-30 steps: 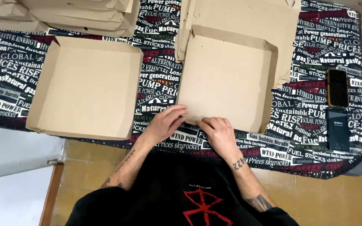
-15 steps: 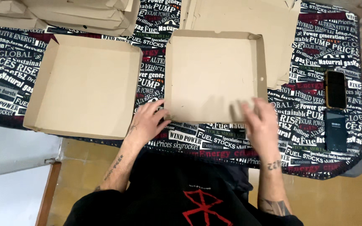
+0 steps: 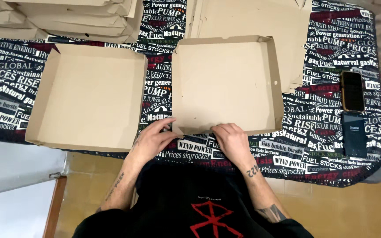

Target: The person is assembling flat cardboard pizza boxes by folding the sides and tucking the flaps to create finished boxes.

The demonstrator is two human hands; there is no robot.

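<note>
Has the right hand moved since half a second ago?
Yes. The right hand has slid left along the near edge of the box, away from the phones, from the box's right corner toward its middle.

Table under a black cloth with white and red lettering (image 3: 314,145), loaded with cardboard.

On it lay two open square brown cardboard trays (image 3: 89,94) (image 3: 225,83), a pile of flat brown cardboard blanks (image 3: 261,20), stacked folded cardboard boxes (image 3: 62,17), and two dark phones (image 3: 352,90) (image 3: 354,134) near its right edge.

Plain brown box (image 3: 225,83), black-and-white lettered tablecloth (image 3: 318,132)
</note>
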